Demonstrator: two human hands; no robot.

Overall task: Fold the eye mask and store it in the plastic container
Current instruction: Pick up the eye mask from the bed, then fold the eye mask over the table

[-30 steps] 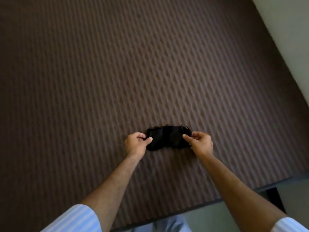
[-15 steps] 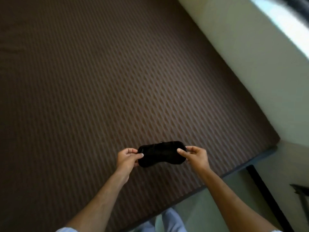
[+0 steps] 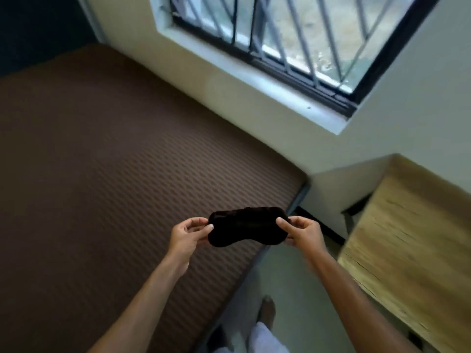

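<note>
Both hands are up off the bed now: a second ago I had the mask (image 3: 246, 226) pressed down on the brown cover near its front edge, and since then I have lifted it clear and turned toward the corner of the room, so the window (image 3: 293, 36) and a wooden table (image 3: 407, 240) have come into view. My left hand (image 3: 187, 236) pinches the mask's left end between thumb and fingertips, and my right hand (image 3: 303, 234) pinches the right end the same way, so the mask hangs stretched full width between them, in the air over the bed's (image 3: 102, 174) front right corner and touching nothing else. It reads as still unfolded, one flat dark shape with its strap tucked somewhere behind where I cannot make it out. No plastic container shows anywhere; the bare part of the table is too blurred to read for small things, and the rest lies out of view. I take the turn as a move to find the container or a place to work, so the fold is still to come: bring the two ends together, keep the strap inside, then look for the container
</note>
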